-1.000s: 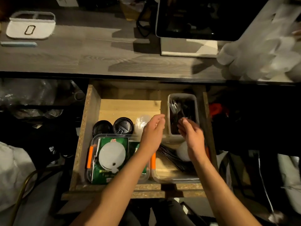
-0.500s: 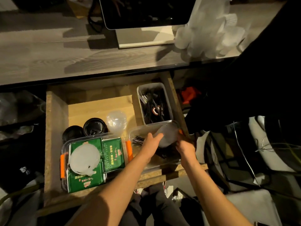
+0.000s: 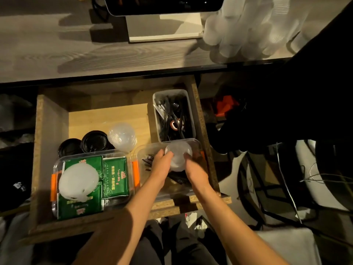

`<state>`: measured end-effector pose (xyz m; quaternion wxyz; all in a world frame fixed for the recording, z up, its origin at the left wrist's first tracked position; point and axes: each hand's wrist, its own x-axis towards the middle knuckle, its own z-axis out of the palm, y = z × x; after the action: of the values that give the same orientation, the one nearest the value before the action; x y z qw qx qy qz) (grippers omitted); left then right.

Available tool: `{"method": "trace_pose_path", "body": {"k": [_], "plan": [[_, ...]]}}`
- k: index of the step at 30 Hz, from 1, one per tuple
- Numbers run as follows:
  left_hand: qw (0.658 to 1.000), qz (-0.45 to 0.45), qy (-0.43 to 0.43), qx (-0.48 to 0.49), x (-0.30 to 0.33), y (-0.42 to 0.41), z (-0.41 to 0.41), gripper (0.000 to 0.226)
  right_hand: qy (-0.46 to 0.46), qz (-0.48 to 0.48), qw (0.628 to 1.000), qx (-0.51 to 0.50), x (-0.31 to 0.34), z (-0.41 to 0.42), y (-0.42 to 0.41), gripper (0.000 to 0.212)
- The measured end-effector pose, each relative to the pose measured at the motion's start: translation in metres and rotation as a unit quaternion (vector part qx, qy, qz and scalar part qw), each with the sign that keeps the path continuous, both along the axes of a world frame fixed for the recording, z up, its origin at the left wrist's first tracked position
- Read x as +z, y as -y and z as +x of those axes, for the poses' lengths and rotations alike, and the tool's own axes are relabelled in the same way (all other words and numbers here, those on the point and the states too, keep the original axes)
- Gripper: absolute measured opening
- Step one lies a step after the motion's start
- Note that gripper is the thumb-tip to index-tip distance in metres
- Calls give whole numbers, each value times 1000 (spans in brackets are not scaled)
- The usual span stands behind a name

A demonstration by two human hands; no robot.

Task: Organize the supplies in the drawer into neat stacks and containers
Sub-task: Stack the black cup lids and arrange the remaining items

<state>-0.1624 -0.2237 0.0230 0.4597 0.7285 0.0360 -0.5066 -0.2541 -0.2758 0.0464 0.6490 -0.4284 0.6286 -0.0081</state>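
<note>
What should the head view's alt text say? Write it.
Both hands, left hand and right hand, hold a clear plastic lid over a clear container in an open wooden drawer, beside a container of green packets.

Drawer (image 3: 51,134) under desk (image 3: 57,54), packet container (image 3: 91,184) front-left, cutlery bin (image 3: 189,104) back-right, lids (image 3: 93,141) between.

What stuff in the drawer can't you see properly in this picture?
- Head view: the clear container holds dark sticks; the left hand, right hand and the translucent lid they hold cover most of them.
- The white bin: its dark utensils are tangled in shadow, too dim to sort.
- The green packets: the print is too small to read.
- The back of the drawer: the desk edge hides it.
</note>
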Motion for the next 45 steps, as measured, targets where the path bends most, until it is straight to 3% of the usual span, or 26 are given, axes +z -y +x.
{"method": "trace_pose_path", "body": {"k": [4,8,11,16,21,28,32,37,40,45], "plan": [[997,-67,26,21,26,-13,3,17,22,-20,999,34,23,10,7,49],[992,-103,74,-1,52,-29,18,13,126,-31,991,36,46,21,6,7],[990,-116,79,-19,67,-38,31,21,162,-48,984,55,60,32,6,21],[986,-141,92,13,84,-48,53,33,187,-108,971,100,68,54,6,24],[985,-146,91,11,83,-52,82,26,186,-149,958,160,67,83,15,26],[978,-88,166,-87,73,-37,142,48,110,-200,959,171,43,135,36,22],[967,-64,226,-98,62,-35,166,46,84,-153,976,127,27,150,50,20],[940,-11,270,-206,26,-39,180,46,64,-68,989,118,13,161,59,20],[921,16,287,-262,12,-43,180,46,55,-77,988,119,9,161,67,22],[920,11,304,-247,5,-47,181,43,27,-112,981,153,-6,156,71,24]]}}
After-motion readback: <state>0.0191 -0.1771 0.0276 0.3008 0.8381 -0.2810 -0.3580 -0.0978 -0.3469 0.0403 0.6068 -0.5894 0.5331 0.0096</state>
